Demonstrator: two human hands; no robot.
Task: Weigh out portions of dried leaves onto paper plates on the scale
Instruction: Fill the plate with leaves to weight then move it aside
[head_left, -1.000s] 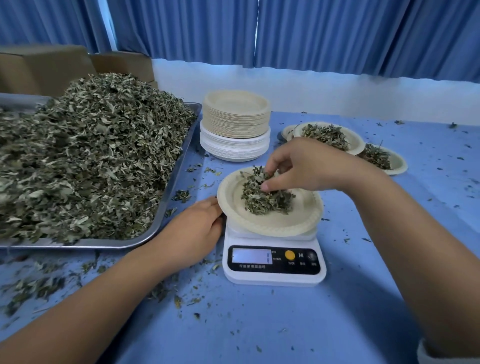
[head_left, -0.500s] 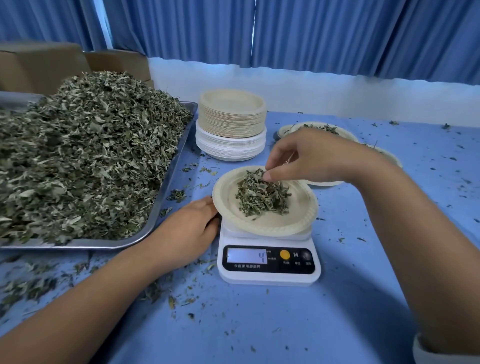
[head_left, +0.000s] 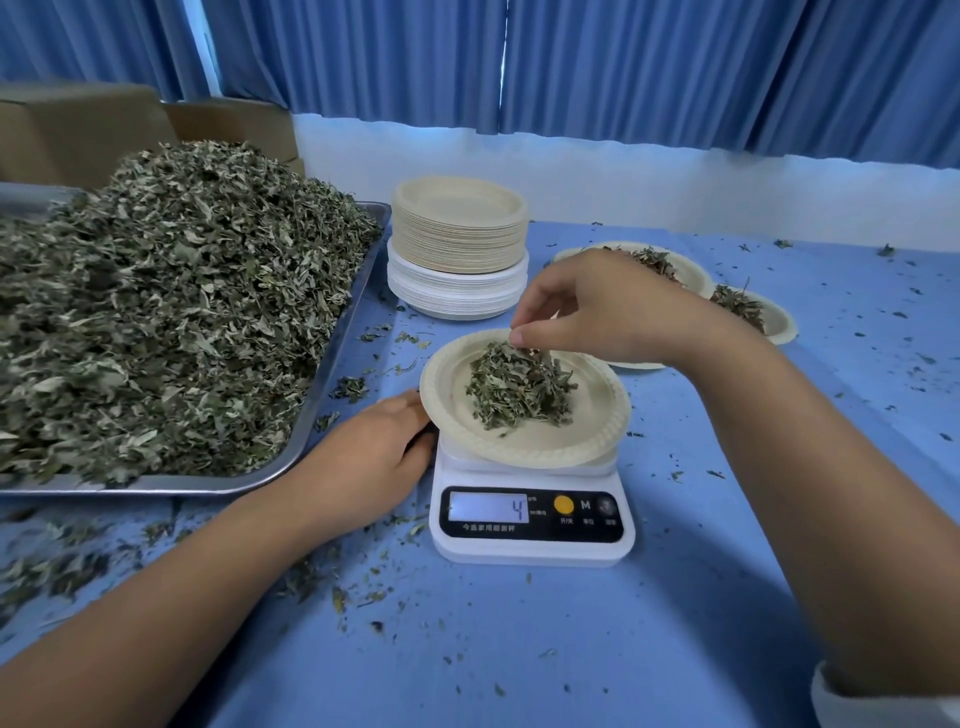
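Dried leaves crumbly, heaped on round paper plate.

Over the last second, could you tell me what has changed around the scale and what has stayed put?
The right hand has lifted slightly from low in the leaf pile to its top, fingertips still pinched there. The scale display, blank before, now shows 4. The left hand still rests on the table beside the scale, and the paper plate has not moved.

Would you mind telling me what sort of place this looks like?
Probably a small herb-packing workstation: a metal tray heaped with dried leaves, a digital scale, and stacked paper plates.
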